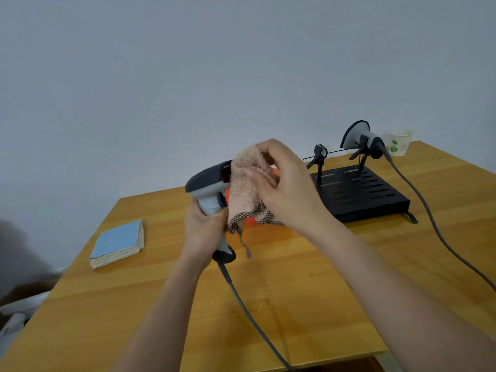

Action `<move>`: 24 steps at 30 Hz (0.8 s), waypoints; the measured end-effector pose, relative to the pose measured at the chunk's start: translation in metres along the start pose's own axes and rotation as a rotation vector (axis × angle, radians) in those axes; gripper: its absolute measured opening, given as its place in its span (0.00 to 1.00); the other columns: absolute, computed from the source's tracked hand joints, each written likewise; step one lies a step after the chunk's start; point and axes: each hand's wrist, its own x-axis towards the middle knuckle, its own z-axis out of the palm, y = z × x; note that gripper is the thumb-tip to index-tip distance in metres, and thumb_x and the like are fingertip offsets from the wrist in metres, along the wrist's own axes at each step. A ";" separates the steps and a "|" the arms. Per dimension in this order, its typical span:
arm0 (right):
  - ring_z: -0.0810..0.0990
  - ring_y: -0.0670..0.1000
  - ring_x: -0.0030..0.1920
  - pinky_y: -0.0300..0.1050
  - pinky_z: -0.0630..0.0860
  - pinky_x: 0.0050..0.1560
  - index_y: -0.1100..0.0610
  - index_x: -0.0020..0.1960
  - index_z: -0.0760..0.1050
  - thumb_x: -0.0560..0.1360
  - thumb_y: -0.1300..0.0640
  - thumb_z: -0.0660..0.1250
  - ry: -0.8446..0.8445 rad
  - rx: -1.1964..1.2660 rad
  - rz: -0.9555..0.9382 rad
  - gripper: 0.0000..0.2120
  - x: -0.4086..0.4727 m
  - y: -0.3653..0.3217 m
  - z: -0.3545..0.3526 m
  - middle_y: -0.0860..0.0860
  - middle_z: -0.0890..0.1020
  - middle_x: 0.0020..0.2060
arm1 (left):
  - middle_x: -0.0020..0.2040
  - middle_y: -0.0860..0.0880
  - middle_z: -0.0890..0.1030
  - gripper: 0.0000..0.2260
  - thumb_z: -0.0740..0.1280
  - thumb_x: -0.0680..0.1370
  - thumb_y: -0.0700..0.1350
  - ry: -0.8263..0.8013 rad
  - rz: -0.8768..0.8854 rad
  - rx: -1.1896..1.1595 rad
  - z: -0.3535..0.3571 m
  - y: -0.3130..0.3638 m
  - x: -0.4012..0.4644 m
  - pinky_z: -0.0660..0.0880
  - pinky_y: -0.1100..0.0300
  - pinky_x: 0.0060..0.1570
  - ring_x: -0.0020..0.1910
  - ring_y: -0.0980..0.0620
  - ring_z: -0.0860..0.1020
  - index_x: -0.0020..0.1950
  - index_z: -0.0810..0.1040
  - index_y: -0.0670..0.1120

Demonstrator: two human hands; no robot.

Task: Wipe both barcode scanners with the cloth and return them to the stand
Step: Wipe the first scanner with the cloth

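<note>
Left hand [204, 226]: I grip the scanner [208, 187] by its handle, above the worktop [295, 291].
Right hand [287, 189]: my fingers bunch the pink cloth [245, 189] against the scanner's head.
Second scanner [361, 139]: resting on the black stand [362, 191].

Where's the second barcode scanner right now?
In the head view it sits on the black stand at far right, second scanner, beside the paper cup.

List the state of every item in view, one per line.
Left hand: grips the handle of the held scanner.
Right hand: presses the cloth on that scanner's head.
Second scanner: resting in the stand.
Stand's left cradle: vacant.
Paper cup: upright.
Booklets: stacked, closed.
</note>
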 end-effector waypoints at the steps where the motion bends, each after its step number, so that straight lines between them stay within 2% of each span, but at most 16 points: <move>1: 0.76 0.44 0.47 0.38 0.75 0.49 0.59 0.51 0.75 0.74 0.62 0.69 0.024 0.013 -0.033 0.07 0.000 -0.001 0.002 0.48 0.77 0.45 | 0.34 0.52 0.82 0.07 0.71 0.75 0.35 -0.008 0.003 -0.005 0.001 0.001 -0.001 0.76 0.62 0.29 0.30 0.55 0.78 0.48 0.78 0.46; 4: 0.76 0.42 0.42 0.33 0.73 0.46 0.62 0.44 0.79 0.71 0.67 0.70 0.034 0.024 -0.174 0.03 -0.003 0.001 0.009 0.48 0.77 0.41 | 0.34 0.52 0.82 0.07 0.69 0.76 0.34 -0.014 0.021 0.000 0.003 0.001 -0.001 0.74 0.63 0.28 0.30 0.56 0.78 0.52 0.77 0.42; 8: 0.76 0.42 0.44 0.28 0.70 0.47 0.64 0.45 0.82 0.69 0.72 0.68 0.021 -0.016 -0.235 0.08 -0.002 0.006 0.012 0.52 0.79 0.43 | 0.42 0.43 0.83 0.10 0.69 0.76 0.36 -0.025 0.055 0.020 0.004 0.000 -0.001 0.75 0.59 0.32 0.35 0.51 0.78 0.57 0.77 0.39; 12: 0.78 0.51 0.47 0.35 0.73 0.48 0.64 0.45 0.82 0.70 0.73 0.65 -0.021 -0.104 -0.293 0.10 -0.001 0.008 0.010 0.54 0.81 0.44 | 0.33 0.47 0.78 0.06 0.68 0.75 0.32 -0.017 0.038 0.020 0.004 0.002 -0.004 0.71 0.63 0.27 0.27 0.57 0.74 0.50 0.75 0.39; 15: 0.77 0.55 0.45 0.41 0.73 0.45 0.65 0.42 0.82 0.70 0.71 0.60 -0.049 -0.188 -0.345 0.12 0.000 0.012 0.007 0.56 0.81 0.43 | 0.30 0.46 0.74 0.07 0.68 0.74 0.32 -0.009 0.022 0.073 0.001 0.002 -0.003 0.71 0.64 0.25 0.24 0.56 0.72 0.44 0.72 0.41; 17: 0.77 0.57 0.44 0.42 0.71 0.44 0.64 0.41 0.82 0.71 0.67 0.57 -0.031 -0.237 -0.334 0.14 0.000 0.018 0.004 0.56 0.81 0.43 | 0.30 0.46 0.74 0.08 0.68 0.75 0.33 -0.010 0.012 0.084 0.000 0.002 -0.004 0.71 0.65 0.25 0.23 0.56 0.72 0.44 0.71 0.42; 21: 0.77 0.51 0.45 0.42 0.74 0.46 0.62 0.45 0.78 0.69 0.73 0.62 0.054 -0.214 -0.198 0.12 -0.006 0.025 0.001 0.52 0.79 0.43 | 0.31 0.45 0.74 0.07 0.68 0.75 0.34 0.005 -0.014 0.066 0.000 0.001 -0.003 0.72 0.64 0.25 0.24 0.56 0.72 0.45 0.71 0.43; 24: 0.77 0.45 0.49 0.33 0.73 0.52 0.60 0.52 0.78 0.70 0.72 0.67 0.129 -0.169 -0.183 0.13 -0.011 0.017 0.002 0.51 0.80 0.47 | 0.31 0.45 0.76 0.06 0.69 0.75 0.35 0.032 -0.022 0.057 -0.001 0.001 0.000 0.72 0.63 0.25 0.24 0.56 0.73 0.47 0.73 0.40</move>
